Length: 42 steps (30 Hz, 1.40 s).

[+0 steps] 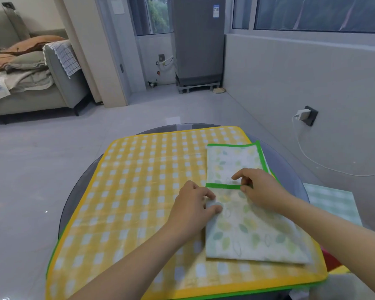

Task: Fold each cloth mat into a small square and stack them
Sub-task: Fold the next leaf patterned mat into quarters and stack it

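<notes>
A leaf-patterned mat with green trim [247,230] lies partly folded on the right side of a large yellow checked mat [139,180]. Its near flap is folded over, and the flap's green edge crosses the middle. My right hand [260,191] pinches that green edge at its right end. My left hand [193,208] holds the flap's left edge with curled fingers. The far part of the leaf mat [232,161] lies flat. A green edge of another mat [236,296] peeks out under the yellow one.
The mats cover a round dark glass table [78,187]. A pale green checked cloth [333,202] lies to the right, with something red and yellow [333,263] below it. A sofa [30,83] stands far left; a charger and cable [301,115] are on the right wall.
</notes>
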Motion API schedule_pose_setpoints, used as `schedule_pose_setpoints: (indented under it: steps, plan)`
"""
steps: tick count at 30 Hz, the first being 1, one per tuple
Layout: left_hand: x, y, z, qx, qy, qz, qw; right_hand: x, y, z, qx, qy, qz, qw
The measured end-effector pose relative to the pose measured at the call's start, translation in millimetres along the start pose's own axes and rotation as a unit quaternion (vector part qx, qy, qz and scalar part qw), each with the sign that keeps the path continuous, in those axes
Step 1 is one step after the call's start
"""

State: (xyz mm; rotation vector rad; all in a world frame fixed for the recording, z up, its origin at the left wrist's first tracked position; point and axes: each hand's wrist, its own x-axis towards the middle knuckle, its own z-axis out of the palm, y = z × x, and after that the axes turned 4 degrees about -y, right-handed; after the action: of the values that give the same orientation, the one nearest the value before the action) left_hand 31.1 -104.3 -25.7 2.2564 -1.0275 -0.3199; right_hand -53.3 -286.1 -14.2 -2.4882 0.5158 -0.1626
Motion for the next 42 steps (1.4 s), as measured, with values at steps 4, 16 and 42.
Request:
schedule_pose_setpoints:
  steps: [4, 16, 42]
  plan:
    - [6, -5, 2, 0.059, -0.028, 0.07, 0.995, -1, 1, 2, -0.02, 0.001, -0.009, 1.0]
    - [9, -15, 11, 0.237, -0.12, 0.116, 0.957, -50, 6, 34, -0.212, -0.054, -0.03, 0.975]
    - [57, 34, 23, -0.051, 0.069, -0.152, 0.985, -19, 35, -23, 0.141, 0.127, 0.192, 0.963]
